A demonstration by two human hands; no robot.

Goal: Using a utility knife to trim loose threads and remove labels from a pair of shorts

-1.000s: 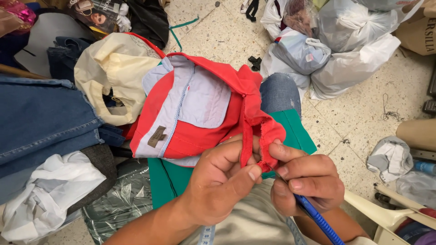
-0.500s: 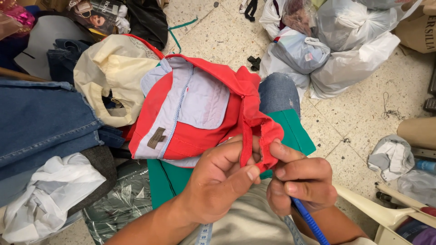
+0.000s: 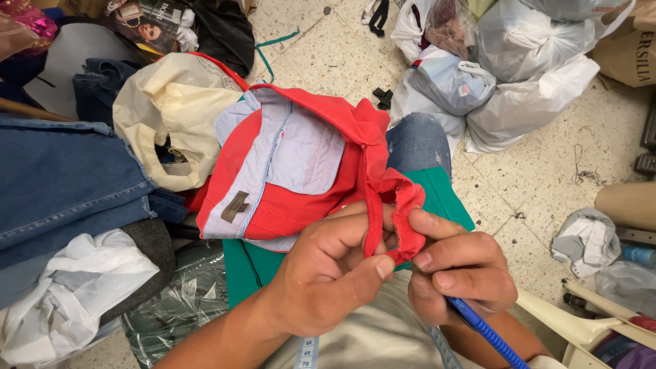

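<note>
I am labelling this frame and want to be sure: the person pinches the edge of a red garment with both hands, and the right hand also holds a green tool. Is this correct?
Not quite. In the head view, the tool in the right hand is blue, not green. The rest stands: both the left hand and the right hand pinch the edge of the red garment.

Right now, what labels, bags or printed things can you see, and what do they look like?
Brown rectangular label: sewn inside the red garment.
Magazine: top left, glossy, lying on the pile.
White plastic bags: top right, knotted, bulging.
Brown paper bag: far right corner.
</note>
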